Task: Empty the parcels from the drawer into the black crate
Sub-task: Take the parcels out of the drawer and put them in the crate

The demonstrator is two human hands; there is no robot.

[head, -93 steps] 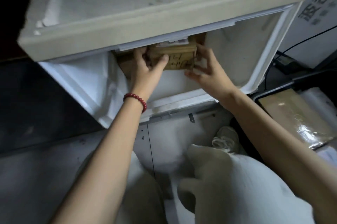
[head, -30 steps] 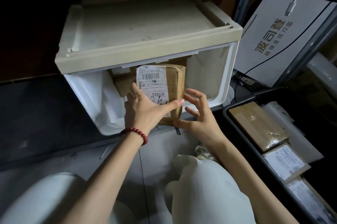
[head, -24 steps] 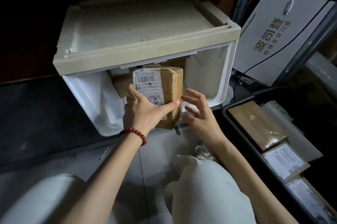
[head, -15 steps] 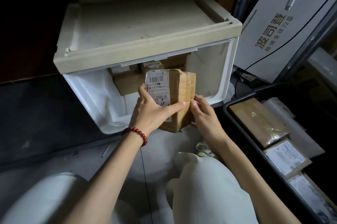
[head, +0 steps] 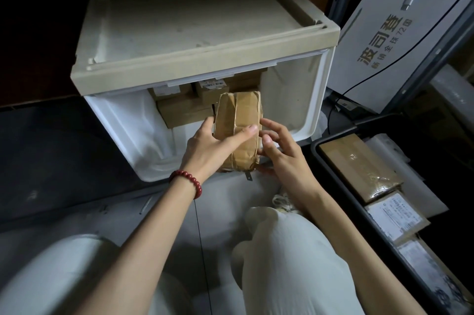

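Just in front of the open drawer (head: 305, 109), one brown parcel (head: 237, 132) is held upright. It is gripped by the left hand (head: 207, 150), thumb across the front, and pinched at its right edge by the right hand (head: 282, 155), likely so it can be passed to the black crate (head: 333, 135). At least three more parcels are seen in the drawer, and at least three in the crate

A parcel (head: 238, 119) is held between the left hand (head: 207, 150) and the right hand (head: 282, 155), over the front of the drawer (head: 295, 94). Other parcels (head: 184, 112) are stacked behind it, at the drawer's back. The crate (head: 336, 181) is set to the right of the drawer, with further parcels (head: 359, 165) laid in it.
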